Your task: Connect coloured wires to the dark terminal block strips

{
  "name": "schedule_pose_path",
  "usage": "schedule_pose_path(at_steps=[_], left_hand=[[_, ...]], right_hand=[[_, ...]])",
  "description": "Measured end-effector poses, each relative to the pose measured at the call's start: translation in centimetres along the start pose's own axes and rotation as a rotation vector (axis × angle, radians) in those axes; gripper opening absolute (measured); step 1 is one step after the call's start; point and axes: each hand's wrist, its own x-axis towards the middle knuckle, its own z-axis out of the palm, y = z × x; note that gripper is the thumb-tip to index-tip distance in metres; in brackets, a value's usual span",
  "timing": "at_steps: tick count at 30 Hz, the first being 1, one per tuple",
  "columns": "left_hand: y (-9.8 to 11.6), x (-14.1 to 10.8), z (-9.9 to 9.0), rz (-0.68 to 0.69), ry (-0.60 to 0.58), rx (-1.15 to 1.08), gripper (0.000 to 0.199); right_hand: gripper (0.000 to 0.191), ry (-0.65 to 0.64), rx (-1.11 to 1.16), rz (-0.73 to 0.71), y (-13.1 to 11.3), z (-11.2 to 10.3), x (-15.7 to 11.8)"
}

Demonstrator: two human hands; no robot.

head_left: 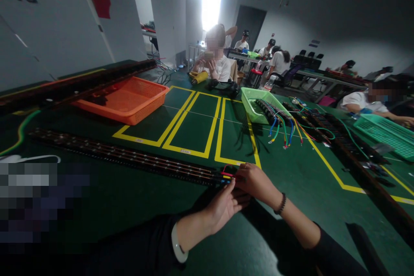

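In the head-camera view, two bare hands meet at the right end of a long black strip with copper-coloured rails point(129, 155), lying across the near part of a dark green tabletop point(139, 211). The left hand point(223, 209), below a pale bangle, is half open, its thumb raised beside short red, yellow and blue wires point(227, 176) at the strip's end. The right hand point(257, 183), below a dark beaded bracelet, bends its fingers inward over the same spot; whether either hand grips the wires cannot be told. Beyond the strip, an orange plastic basket point(148, 110) stands at left, and a light green plastic basket point(255, 114) at right bears a dark part trailing coloured leads point(284, 131). A person in a white shirt point(223, 67) sits at the far side.
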Motion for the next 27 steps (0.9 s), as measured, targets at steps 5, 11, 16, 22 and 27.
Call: schedule_pose_path(at_steps=[5, 11, 16, 22, 27], left_hand=[[0.0, 0.0, 0.2, 0.074, -0.015, -0.042, 0.037], [0.2, -0.2, 0.9, 0.145, 0.048, -0.091, 0.021], [0.0, 0.0, 0.9, 0.136, 0.145, -0.119, 0.020], [-0.1, 0.2, 0.9, 0.135, 0.159, -0.131, 0.021], [0.0, 0.0, 1.0, 0.128, 0.067, -0.100, 0.023]], right_hand=[[0.011, 0.194, -0.083, -0.069, -0.6, 0.8, -1.1], [0.010, 0.282, -0.406, -0.164, -1.7, 2.4, -2.1], [0.024, 0.320, -0.446, -0.159, -2.7, 3.6, -3.2], [0.035, 0.292, -0.303, -0.112, -2.9, 3.2, -4.3], [0.032, 0.192, -0.128, 0.007, -2.1, 0.9, -4.2]])
